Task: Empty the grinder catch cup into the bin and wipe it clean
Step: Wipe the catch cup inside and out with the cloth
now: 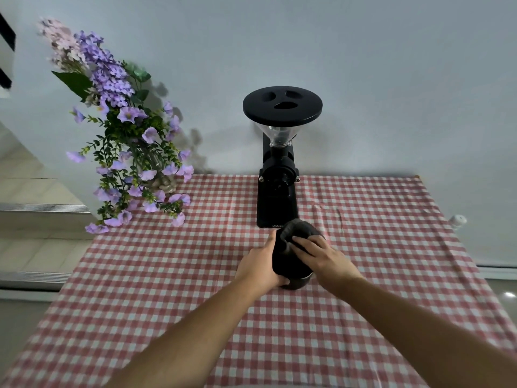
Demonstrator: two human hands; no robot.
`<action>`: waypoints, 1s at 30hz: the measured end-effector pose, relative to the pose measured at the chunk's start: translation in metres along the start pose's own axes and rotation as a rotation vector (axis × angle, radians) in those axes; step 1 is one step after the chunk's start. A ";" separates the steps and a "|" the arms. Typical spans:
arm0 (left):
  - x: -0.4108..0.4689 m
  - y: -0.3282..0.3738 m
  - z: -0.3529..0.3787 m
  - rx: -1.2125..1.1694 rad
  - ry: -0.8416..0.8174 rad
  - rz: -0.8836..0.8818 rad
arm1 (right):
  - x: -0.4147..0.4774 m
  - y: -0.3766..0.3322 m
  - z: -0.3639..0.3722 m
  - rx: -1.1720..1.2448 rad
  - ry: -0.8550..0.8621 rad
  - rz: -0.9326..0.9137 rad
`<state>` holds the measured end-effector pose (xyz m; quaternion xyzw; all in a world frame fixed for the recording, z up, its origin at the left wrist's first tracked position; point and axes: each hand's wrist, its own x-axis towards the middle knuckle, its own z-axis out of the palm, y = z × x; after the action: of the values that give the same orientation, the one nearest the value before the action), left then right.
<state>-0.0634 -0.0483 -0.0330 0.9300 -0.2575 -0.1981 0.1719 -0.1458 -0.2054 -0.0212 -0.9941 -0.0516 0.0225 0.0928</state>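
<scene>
The black catch cup [288, 266] is held over the checked tablecloth, just in front of the grinder [278, 175]. My left hand [261, 264] grips the cup's left side, thumb pointing up. A dark grey cloth [300, 229] bulges out of the cup's far end. My right hand [321, 256] presses its fingers on that cloth from the right. The inside of the cup is hidden by the cloth and my fingers. No bin is in view.
A vase of purple flowers [131, 152] stands at the table's back left. The red-and-white checked cloth [363, 275] covers the table against a white wall. A small white object [458, 220] sits off the table's right edge. Steps lie to the left.
</scene>
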 end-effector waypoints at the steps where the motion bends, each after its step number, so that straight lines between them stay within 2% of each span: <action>1: -0.001 0.001 -0.001 0.013 -0.009 -0.011 | -0.001 -0.005 0.005 0.043 0.038 0.042; 4: -0.003 0.001 -0.002 0.037 -0.025 -0.026 | -0.013 -0.017 0.034 0.156 0.185 0.039; 9: -0.005 0.003 -0.006 0.094 -0.015 0.012 | -0.031 0.013 0.031 0.033 0.196 -0.079; 11: -0.006 0.002 -0.009 0.124 0.005 0.051 | -0.030 0.021 0.018 0.086 0.252 -0.009; 14: -0.001 0.002 -0.015 0.122 -0.023 0.075 | -0.012 0.015 -0.004 0.284 0.403 0.202; 17: 0.007 0.007 -0.019 0.125 -0.077 0.094 | 0.007 -0.012 -0.011 0.347 0.320 0.244; 20: 0.010 0.005 -0.018 0.139 -0.047 0.137 | -0.001 -0.030 0.007 0.260 0.095 0.139; 22: 0.009 0.003 -0.018 0.166 -0.031 0.148 | -0.014 -0.020 0.019 0.200 0.046 0.054; 27: 0.009 0.006 -0.018 0.239 -0.024 0.140 | -0.020 0.015 0.013 0.002 0.122 -0.170; 30: 0.009 0.006 -0.018 0.239 0.007 0.159 | -0.009 0.027 -0.009 0.016 0.257 -0.096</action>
<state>-0.0505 -0.0539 -0.0177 0.9211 -0.3516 -0.1486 0.0761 -0.1513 -0.2342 -0.0173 -0.9844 -0.0867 -0.1093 0.1076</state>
